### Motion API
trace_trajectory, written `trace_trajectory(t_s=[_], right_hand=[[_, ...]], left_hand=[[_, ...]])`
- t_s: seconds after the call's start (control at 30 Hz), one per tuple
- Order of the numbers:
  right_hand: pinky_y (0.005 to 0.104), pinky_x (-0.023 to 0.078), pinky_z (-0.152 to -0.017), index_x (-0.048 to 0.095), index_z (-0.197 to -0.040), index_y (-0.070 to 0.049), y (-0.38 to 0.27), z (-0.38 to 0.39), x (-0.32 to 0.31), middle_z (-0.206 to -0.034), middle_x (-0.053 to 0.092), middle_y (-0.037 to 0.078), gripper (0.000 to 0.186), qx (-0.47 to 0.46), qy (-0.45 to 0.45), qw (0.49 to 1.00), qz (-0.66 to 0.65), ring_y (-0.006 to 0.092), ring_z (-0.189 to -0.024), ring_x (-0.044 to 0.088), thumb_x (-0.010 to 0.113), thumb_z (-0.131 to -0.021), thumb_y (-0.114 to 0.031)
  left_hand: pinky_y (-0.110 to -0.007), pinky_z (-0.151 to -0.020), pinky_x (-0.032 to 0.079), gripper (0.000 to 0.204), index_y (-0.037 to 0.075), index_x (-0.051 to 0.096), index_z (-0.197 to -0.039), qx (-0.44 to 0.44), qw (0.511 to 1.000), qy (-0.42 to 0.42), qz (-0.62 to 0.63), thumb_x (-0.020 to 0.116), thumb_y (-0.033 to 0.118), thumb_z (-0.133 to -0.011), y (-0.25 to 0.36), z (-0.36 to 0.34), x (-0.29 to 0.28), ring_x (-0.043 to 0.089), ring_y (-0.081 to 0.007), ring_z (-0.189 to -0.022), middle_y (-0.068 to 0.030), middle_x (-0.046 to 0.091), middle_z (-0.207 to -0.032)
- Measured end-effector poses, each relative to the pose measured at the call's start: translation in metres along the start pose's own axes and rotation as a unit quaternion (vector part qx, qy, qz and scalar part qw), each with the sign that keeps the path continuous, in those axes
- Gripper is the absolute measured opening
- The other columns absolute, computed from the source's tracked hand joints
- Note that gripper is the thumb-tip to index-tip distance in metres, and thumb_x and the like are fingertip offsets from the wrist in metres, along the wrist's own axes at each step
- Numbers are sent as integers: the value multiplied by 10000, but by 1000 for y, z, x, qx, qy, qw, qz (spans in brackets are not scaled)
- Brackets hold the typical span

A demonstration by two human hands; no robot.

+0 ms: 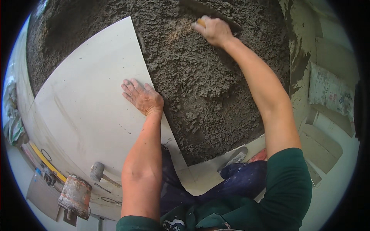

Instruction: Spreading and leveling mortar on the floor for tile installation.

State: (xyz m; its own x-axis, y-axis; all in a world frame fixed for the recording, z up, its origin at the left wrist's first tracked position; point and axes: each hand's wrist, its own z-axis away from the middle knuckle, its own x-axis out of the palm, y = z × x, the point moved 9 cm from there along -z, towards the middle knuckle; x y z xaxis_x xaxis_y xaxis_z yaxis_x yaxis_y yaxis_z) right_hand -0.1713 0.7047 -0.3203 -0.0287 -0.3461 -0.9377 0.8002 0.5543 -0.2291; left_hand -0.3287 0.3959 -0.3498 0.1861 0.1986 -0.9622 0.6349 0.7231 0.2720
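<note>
My left hand (143,97) lies flat near the right edge of a large off-white tile (92,81), fingers spread. To the tile's right and beyond it spreads a bed of dark, crumbly mortar (200,88). At the far right, my right hand (216,32) is wrapped round the yellowish handle of a trowel (231,24). Its dark blade is over the mortar; part of it is hidden behind the hand, and motion blurs it slightly. Whether the blade presses into the mortar I cannot tell.
A rubber mallet (97,171) and a mortar-stained bucket (75,195) are at the lower left, near a yellow level (48,162). On the right are a white sack (330,90) and cut boards or tiles (320,148). My knees are at the mortar's near edge.
</note>
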Motion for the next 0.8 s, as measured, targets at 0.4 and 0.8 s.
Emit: trace_trajectory(t_s=[0.4,0.8], right_hand=[[366,496,-476,602,-712,-160,-27,156,33,-584,601,44,401,-357,-64,931,44,254,-527,630,693,-800,-540],[333,501,-449,617,-772,-168,-17,105,25,-558,607,48,428,-260,-2,963,72,223,-467,616,585,-892,-578]], left_hand=[[-497,-1211,72,582,-25,328,-1454,-22,1000,-14,4,487,216,-949,-7,2,3,152,-367,-1482,-218,261,-1560],[-497,-1209,80,572,-35,339,-1448,5,1000,12,-16,474,229,-958,-3,-1,-3,175,-372,-1474,-229,272,-1553]])
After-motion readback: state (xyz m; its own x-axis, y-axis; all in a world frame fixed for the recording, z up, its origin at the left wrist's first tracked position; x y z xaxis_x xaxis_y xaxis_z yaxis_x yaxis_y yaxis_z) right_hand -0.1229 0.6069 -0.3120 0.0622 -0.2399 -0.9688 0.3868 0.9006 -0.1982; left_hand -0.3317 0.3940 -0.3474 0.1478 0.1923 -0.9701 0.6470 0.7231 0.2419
